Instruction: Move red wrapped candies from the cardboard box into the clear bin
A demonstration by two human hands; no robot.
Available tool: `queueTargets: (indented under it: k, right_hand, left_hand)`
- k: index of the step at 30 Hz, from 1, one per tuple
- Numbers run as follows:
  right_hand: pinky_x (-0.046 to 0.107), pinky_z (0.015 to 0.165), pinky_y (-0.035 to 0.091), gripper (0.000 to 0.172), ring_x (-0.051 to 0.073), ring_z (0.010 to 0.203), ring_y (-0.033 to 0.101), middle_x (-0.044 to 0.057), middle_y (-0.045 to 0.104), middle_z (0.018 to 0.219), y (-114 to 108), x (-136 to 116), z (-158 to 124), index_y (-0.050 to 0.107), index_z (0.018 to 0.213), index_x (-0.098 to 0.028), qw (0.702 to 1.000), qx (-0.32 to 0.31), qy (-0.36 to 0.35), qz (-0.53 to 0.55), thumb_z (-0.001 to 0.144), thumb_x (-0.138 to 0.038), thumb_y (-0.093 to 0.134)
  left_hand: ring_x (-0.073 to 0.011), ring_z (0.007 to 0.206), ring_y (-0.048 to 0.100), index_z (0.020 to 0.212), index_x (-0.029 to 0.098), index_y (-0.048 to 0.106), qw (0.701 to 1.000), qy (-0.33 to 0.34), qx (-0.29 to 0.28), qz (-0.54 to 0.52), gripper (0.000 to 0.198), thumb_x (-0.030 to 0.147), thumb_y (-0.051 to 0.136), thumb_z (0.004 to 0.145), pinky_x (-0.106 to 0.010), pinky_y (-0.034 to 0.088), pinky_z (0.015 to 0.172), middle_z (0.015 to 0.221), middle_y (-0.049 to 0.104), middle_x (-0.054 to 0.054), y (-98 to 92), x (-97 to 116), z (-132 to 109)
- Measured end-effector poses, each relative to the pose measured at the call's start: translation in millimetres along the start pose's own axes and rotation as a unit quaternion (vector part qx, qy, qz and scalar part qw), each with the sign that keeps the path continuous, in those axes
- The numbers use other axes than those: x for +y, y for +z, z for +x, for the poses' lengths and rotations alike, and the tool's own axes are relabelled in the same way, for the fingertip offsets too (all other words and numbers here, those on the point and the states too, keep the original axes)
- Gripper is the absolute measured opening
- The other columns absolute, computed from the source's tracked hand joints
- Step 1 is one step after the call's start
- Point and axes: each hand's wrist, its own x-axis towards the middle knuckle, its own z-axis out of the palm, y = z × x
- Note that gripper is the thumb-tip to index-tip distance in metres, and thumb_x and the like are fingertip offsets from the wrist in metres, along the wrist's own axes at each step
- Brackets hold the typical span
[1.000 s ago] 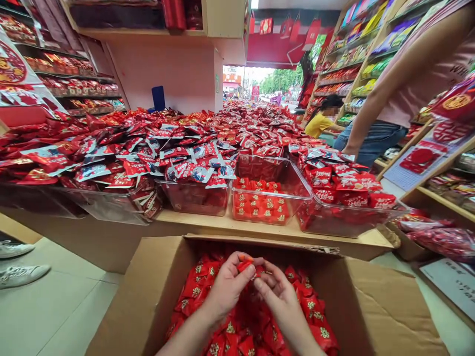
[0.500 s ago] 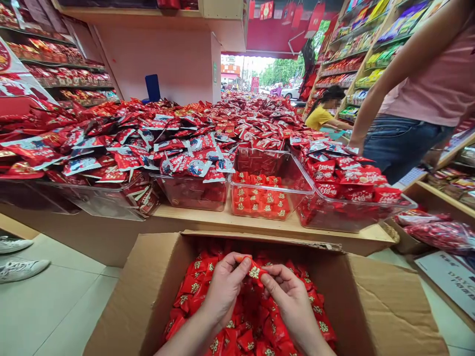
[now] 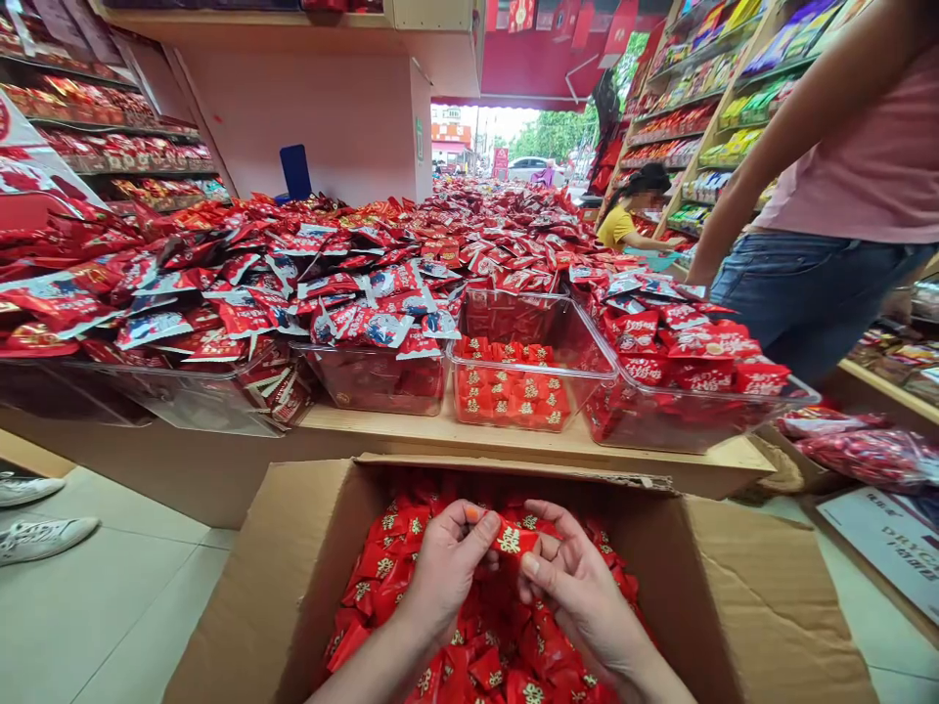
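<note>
I see the left hand (image 3: 447,567) and right hand (image 3: 579,587) pinching one small red gold-printed wrapped candy (image 3: 510,540) between thumbs and forefingers, above the open brown cardboard box (image 3: 734,606) (heaped with like sweets). The box walls stand well clear, and the pale wooden counter edge (image 3: 514,445) lies just beyond.

**Shop floor as it reads on my feed**

Ahead I see a wooden counter (image 3: 514,445) carrying clear plastic bins (image 3: 583,332). The middle bin is part-filled with small red sweets (image 3: 514,391). Its neighbours are heaped with red packets (image 3: 352,284) that run back toward the open shopfront (image 3: 528,147). At right a person in a pink top (image 3: 866,166) and jeans stands beside the counter, one arm stretched down toward the packets. Farther back someone in yellow (image 3: 616,225) is by the stocked shelves (image 3: 734,88). White shoes (image 3: 44,538) rest on the tiled floor (image 3: 110,606) at left.
</note>
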Motion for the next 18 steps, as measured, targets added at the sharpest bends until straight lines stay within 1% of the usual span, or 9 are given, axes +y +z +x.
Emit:
queueTargets:
  k: [3, 6, 9, 11, 13, 14, 16, 17, 18]
  right_hand:
    - [0.021, 0.048, 0.040, 0.040, 0.008, 0.048, 0.046, -0.004, 0.056, 0.062, -1, -1, -1, 0.053, 0.099, -0.019, 1.000, -0.012, 0.007, -0.021, 0.065, -0.032, 0.069]
    - [0.023, 0.052, 0.044, 0.025, 0.011, 0.058, 0.051, 0.001, 0.061, 0.074, -1, 6, 0, 0.062, 0.087, -0.020, 0.993, 0.018, -0.032, -0.111, 0.068, -0.036, 0.065]
    - [0.027, 0.064, 0.046, 0.021, 0.017, 0.071, 0.057, 0.003, 0.065, 0.075, 0, 10, -2, 0.065, 0.079, -0.019, 0.973, 0.037, -0.072, -0.217, 0.071, -0.038, 0.061]
    - [0.029, 0.069, 0.046, 0.022, 0.020, 0.075, 0.059, 0.006, 0.067, 0.078, 1, 1, -5, 0.066, 0.081, -0.020, 0.950, 0.045, -0.110, -0.290, 0.073, -0.039, 0.059]
    - [0.030, 0.071, 0.046, 0.019, 0.021, 0.079, 0.059, 0.007, 0.067, 0.085, 5, -27, -8, 0.066, 0.085, -0.022, 0.910, 0.074, -0.182, -0.365, 0.074, -0.036, 0.058]
    - [0.030, 0.072, 0.046, 0.018, 0.021, 0.082, 0.059, 0.007, 0.066, 0.088, 8, -47, -7, 0.065, 0.087, -0.023, 0.881, 0.091, -0.232, -0.403, 0.075, -0.034, 0.057]
    - [0.030, 0.076, 0.045, 0.019, 0.020, 0.086, 0.057, 0.005, 0.064, 0.094, 18, -99, 3, 0.062, 0.094, -0.026, 0.807, 0.122, -0.336, -0.470, 0.076, -0.031, 0.057]
    - [0.030, 0.077, 0.044, 0.019, 0.019, 0.088, 0.056, 0.005, 0.063, 0.095, 24, -126, 13, 0.062, 0.094, -0.025, 0.762, 0.117, -0.382, -0.509, 0.077, -0.030, 0.057]
    - [0.031, 0.077, 0.043, 0.021, 0.019, 0.088, 0.056, 0.005, 0.063, 0.094, 32, -151, 28, 0.062, 0.096, -0.023, 0.722, 0.122, -0.411, -0.543, 0.077, -0.031, 0.056]
  left_hand:
    - [-0.0078, 0.049, 0.044, 0.059, 0.015, 0.053, 0.999, 0.021, -0.011, 0.040, 0.021, 0.028, 0.069, 0.064, -0.019, 0.036, 0.048, 0.051, 0.052, 0.006, 0.8, 1, -2]
    - [-0.0105, 0.057, 0.047, 0.059, 0.015, 0.057, 0.990, 0.062, -0.035, 0.124, 0.015, 0.024, 0.068, 0.065, -0.021, 0.038, 0.055, 0.056, 0.054, 0.004, 0.4, 2, -5]
    - [-0.0125, 0.060, 0.048, 0.060, 0.015, 0.059, 0.981, 0.088, -0.050, 0.168, 0.014, 0.026, 0.065, 0.067, -0.022, 0.038, 0.057, 0.059, 0.053, 0.002, -1.1, 3, -6]
    - [-0.0132, 0.062, 0.048, 0.066, 0.016, 0.061, 0.980, 0.089, -0.057, 0.169, 0.016, 0.030, 0.059, 0.073, -0.023, 0.039, 0.059, 0.063, 0.054, 0.001, -2.4, 5, -6]
    - [-0.0147, 0.068, 0.050, 0.079, 0.018, 0.061, 0.979, 0.090, -0.052, 0.178, 0.019, 0.034, 0.051, 0.079, -0.024, 0.040, 0.064, 0.071, 0.057, 0.000, -3.7, 5, -4]
    - [-0.0154, 0.072, 0.051, 0.084, 0.019, 0.060, 0.976, 0.089, -0.044, 0.192, 0.019, 0.034, 0.048, 0.080, -0.024, 0.040, 0.066, 0.074, 0.058, 0.000, -4.2, 4, -3]
    - [-0.0165, 0.073, 0.052, 0.085, 0.019, 0.059, 0.965, 0.074, -0.047, 0.246, 0.016, 0.030, 0.049, 0.078, -0.025, 0.040, 0.067, 0.075, 0.059, 0.000, -5.4, -1, -1]
    - [-0.0167, 0.072, 0.052, 0.081, 0.018, 0.060, 0.956, 0.060, -0.064, 0.281, 0.013, 0.026, 0.050, 0.077, -0.025, 0.040, 0.065, 0.072, 0.059, 0.000, -6.2, -5, 0]
    - [-0.0169, 0.069, 0.053, 0.077, 0.017, 0.061, 0.943, 0.045, -0.087, 0.318, 0.012, 0.023, 0.051, 0.075, -0.025, 0.040, 0.063, 0.069, 0.060, 0.000, -7.4, -10, 1]
